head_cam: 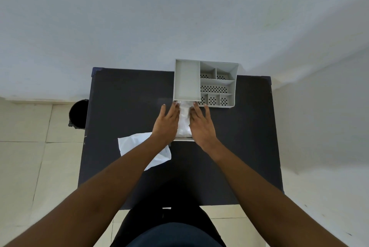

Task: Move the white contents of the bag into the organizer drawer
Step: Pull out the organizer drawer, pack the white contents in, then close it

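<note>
The white contents (pixel 184 121) lie in the pulled-out drawer (pixel 183 138), long axis running from the person toward the grey organizer (pixel 205 82). Left hand (pixel 166 121) and right hand (pixel 201 124), fingers spread flat, flank them. The emptied-looking white bag (pixel 139 146) lies left on the table (pixel 123 94).

A dark, matte-topped table (pixel 123 106) is set against a plain pale blue-grey wall (pixel 139 16), with cream floor tiles (pixel 26 156) seen on either side, a black bin (pixel 78 113) placed at the table's far left corner, and soft, even light cast throughout.
</note>
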